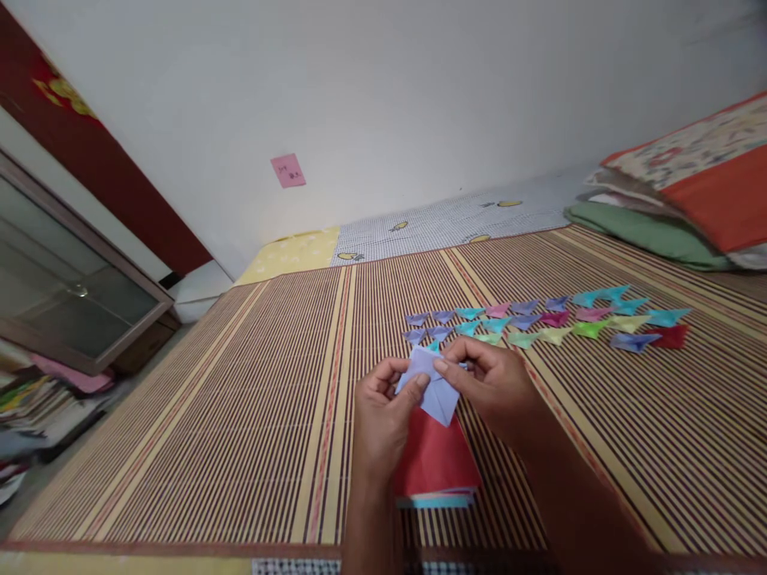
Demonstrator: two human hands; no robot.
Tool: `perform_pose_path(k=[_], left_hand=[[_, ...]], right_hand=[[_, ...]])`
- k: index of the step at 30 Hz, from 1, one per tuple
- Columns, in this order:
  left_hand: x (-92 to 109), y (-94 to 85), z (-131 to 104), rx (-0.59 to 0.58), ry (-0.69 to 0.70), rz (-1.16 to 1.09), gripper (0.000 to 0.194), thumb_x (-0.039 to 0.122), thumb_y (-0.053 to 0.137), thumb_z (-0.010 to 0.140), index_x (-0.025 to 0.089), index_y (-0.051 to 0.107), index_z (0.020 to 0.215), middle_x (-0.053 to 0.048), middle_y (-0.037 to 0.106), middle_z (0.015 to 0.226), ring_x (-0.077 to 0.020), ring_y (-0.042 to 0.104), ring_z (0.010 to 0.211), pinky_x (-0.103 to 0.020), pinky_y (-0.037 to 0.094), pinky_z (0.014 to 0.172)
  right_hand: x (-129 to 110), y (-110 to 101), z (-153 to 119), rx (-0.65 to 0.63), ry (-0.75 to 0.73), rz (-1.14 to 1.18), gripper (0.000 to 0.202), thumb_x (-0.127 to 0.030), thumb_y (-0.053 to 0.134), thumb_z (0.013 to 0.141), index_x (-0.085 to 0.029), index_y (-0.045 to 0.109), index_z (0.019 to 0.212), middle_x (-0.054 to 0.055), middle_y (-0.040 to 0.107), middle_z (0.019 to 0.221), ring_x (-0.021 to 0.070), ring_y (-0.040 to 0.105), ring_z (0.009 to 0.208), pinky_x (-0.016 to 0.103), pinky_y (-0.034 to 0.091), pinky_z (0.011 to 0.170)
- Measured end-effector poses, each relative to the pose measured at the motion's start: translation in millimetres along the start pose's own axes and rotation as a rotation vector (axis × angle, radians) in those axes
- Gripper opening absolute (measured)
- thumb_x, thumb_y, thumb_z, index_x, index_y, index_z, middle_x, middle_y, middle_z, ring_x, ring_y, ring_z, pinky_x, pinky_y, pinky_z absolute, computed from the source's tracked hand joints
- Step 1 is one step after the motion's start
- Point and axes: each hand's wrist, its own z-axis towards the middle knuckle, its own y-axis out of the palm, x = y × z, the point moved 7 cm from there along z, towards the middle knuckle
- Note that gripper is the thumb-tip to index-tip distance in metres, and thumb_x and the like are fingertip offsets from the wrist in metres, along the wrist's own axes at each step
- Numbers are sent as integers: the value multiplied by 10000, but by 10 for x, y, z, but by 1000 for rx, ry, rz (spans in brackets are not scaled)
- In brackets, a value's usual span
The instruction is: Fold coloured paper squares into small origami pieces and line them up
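Note:
A partly folded sheet of lavender origami paper [440, 399] is held up between both hands, its creases showing. My left hand [387, 403] pinches its left side, with the thumb on the face toward me. My right hand [488, 379] grips the upper right edge between thumb and fingers. Just below the hands lies a stack of square coloured paper [437, 459], red on top with blue and pale sheets at its lower edge. Beyond the hands, several small folded paper pieces [556, 319] in blue, teal, pink, green, yellow and red stand in rows.
A striped woven mat [252, 399] covers the bed. Folded bedding [707, 184] and a green pillow [647, 235] are piled at the back right. A pink note [288, 170] is on the wall. At left are a glass-fronted cabinet [77, 271] and stacked books [41, 407].

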Motion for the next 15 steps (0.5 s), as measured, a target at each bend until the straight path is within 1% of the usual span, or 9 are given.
perform_pose_path(k=[4,8,10,13,14,15], left_hand=[[-39,-7,-1,48,0,-36,253,311,886,717,155,693,765,4,696,668,-98,590,562,-197,475,552],[-67,-31,0,102,14,-45,264,296,883,723,156,662,759,6,704,667,-94,603,555,-191,483,546],[-61,-46,-3,128,23,-41,272,283,883,732,165,667,847,12,713,677,-102,621,566,-197,495,555],[-51,-47,-9,134,14,-35,425,254,886,741,190,664,1098,27,725,700,-120,652,601,-212,516,582],[-49,-37,-10,119,7,-30,445,247,887,739,189,669,1123,19,734,721,-126,664,625,-216,524,597],[-47,-25,-11,100,3,-24,413,245,887,737,180,689,1094,4,745,748,-131,674,654,-221,530,616]], right_hand=[[-27,26,-10,5,-17,-65,265,-349,675,892,-208,579,690,-52,473,574,113,399,503,253,307,466],[-17,46,-19,62,-3,-63,237,-338,678,871,-218,554,708,-51,490,587,111,409,498,247,304,459],[-20,59,-25,87,-5,-62,228,-333,677,863,-223,542,716,-48,505,595,114,430,499,247,321,462],[-49,64,-29,111,-38,-101,212,-310,669,857,-224,539,713,-53,488,589,111,414,494,243,317,458],[-60,65,-29,111,-51,-111,209,-304,667,855,-224,539,711,-54,482,589,109,403,494,242,312,455],[-67,64,-28,108,-60,-117,208,-300,666,853,-224,538,709,-54,478,590,109,397,495,241,310,454]])
